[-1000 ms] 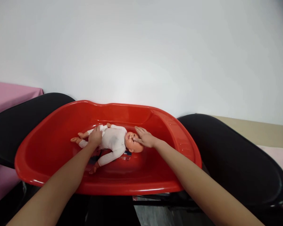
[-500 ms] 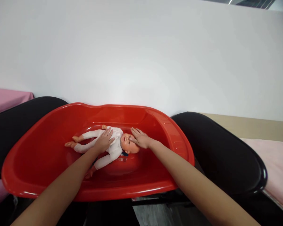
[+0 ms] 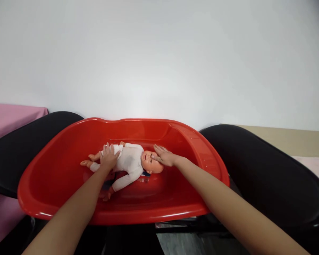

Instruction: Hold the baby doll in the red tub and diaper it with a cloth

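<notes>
Two bare hands lie flat on a baby doll (image 3: 129, 161) lying face-up in a red tub (image 3: 55, 170): left hand (image 3: 108, 157) spread open over its hips, right hand (image 3: 164, 156) open, cupping its head, white wall (image 3: 159, 60) beyond.

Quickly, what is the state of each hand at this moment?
Left hand: open, palm resting flat on the doll at its hips.
Right hand: open, fingers lying on the doll's head, gripping nothing.
</notes>
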Demonstrator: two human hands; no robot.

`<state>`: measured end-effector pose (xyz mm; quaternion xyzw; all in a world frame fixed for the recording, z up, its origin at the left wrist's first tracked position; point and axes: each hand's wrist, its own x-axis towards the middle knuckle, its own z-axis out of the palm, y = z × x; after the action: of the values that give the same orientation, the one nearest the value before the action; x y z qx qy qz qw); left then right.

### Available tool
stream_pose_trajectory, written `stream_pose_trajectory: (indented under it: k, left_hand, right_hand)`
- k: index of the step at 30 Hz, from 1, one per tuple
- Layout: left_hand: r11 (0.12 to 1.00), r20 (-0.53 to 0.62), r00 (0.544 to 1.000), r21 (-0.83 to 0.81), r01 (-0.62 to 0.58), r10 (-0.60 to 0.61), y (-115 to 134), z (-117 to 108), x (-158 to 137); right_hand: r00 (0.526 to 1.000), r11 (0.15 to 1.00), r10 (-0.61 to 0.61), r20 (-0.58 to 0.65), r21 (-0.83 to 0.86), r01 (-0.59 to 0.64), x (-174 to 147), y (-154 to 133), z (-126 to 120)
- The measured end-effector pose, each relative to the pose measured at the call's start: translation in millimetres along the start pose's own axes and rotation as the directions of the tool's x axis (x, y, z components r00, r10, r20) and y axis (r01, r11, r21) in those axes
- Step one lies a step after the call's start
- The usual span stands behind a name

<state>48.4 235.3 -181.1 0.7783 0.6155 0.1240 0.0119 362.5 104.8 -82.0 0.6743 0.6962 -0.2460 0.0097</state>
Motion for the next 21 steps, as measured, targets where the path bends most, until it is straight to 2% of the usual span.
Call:
stream_pose_trajectory:
  k: [3,6,9,11,16,21]
  left_hand:
    - [0.99,-0.037,0.99,-0.03,-0.138,0.137,16.0,-6.5,-1.2]
    - [0.945,-0.101,0.939,0.029,-0.326,0.328,31.6,-11.3,-4.1]
    - [0.897,-0.123,0.889,0.083,-0.434,0.442,39.4,-11.4,-7.2]
    - [0.882,-0.121,0.874,0.087,-0.463,0.47,39.4,-10.4,-9.1]
    - [0.893,-0.056,0.893,0.092,-0.44,0.446,25.2,-7.9,-11.6]
    - [0.88,0.007,0.884,0.088,-0.467,0.468,10.4,2.1,-6.9]
  right_hand:
    - [1.0,1.0,0.009,-0.006,0.016,-0.009,0.5,0.5,1.1]
    - [1.0,1.0,0.006,-0.002,0.021,-0.006,0.6,-0.4,1.6]
    - [1.0,0.999,0.008,0.009,0.032,-0.008,-0.2,-2.0,1.0]
    - [1.0,0.999,-0.003,-0.006,0.035,0.003,-1.0,-2.8,0.6]
    - [0.999,0.999,-0.041,-0.014,0.033,0.041,-0.6,-2.3,0.7]
    - [0.998,0.997,-0.067,-0.006,0.027,0.067,-1.1,-2.8,-0.4]
